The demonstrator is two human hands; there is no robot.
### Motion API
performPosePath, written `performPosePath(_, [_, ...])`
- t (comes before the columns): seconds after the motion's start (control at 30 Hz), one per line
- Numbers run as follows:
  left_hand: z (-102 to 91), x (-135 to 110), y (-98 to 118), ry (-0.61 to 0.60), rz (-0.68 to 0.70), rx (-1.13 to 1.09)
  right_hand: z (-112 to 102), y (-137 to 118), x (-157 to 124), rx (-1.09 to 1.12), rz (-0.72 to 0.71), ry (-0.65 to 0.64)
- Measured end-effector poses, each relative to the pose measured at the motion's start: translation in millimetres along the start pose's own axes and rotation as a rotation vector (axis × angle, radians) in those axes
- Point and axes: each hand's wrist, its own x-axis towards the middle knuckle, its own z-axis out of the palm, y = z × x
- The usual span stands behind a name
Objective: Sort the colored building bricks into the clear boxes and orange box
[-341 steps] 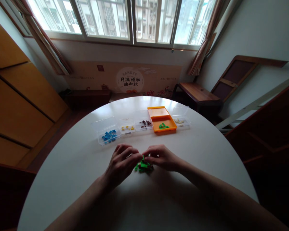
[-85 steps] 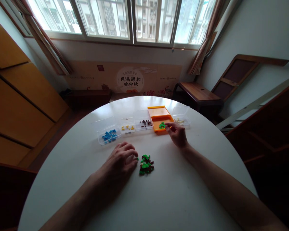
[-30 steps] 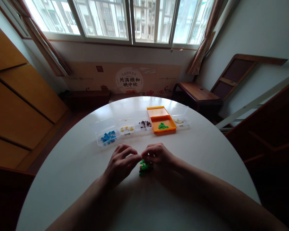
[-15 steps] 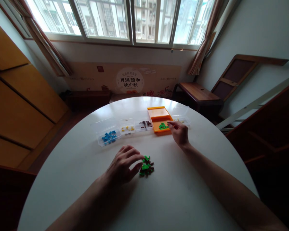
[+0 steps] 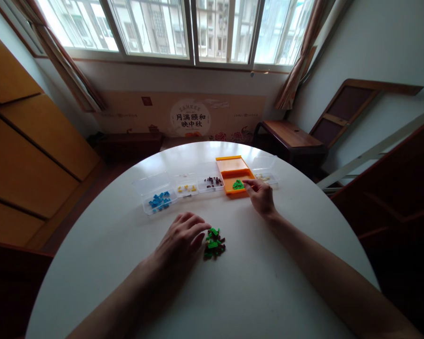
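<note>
Loose pile of small green & brown plastic pcs (image 5: pixel 215 245): on round white desk (image 5: pixel 254 287), beside L hand (image 5: pixel 183 235). L grip: thumb & index apart, index tip at pile edge. R hand (image 5: pixel 262 195): at RH side of open orange plastic box (image 5: pixel 229 179), fingertips by small green plastic pcs (image 5: pixel 238 184); R grip: thumb & index close, can't tell if pinching a pc. Left of box: clear plastic boxes (image 5: pixel 151 183) w/ blue, yellow & dark pcs.

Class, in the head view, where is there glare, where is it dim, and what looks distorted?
Head view: the window glares whitish; head view: the table shines along its far edge and darkens below the left hand; head view: the cabinet leans steeply, probably from wide-angle distortion.
</note>
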Motion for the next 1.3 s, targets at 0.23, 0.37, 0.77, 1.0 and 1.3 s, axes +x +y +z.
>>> performPosePath(0.23, [-0.4, 1, 1, -0.129, -0.033, 0.057, 5, -6, -11, 0.039, -0.078, -0.089])
performPosePath(0.37, [-2.2, 0, 1, -0.108, -0.044, 0.067, 6, -10, -15, 0.029, -0.123, -0.111])
performPosePath(0.77, [2.0, 1, 0, -0.020, -0.125, -0.006, 7, -21, -26, 0.041, -0.232, -0.181])
performPosePath(1.0, [2.3, 1, 0, -0.058, -0.198, 0.009, 7, -27, -33, 0.028, -0.282, -0.248])
performPosePath(1.3, [-0.8, 1, 0, -0.067, -0.203, -0.010, 5, -29, -33, 0.003, -0.258, -0.275])
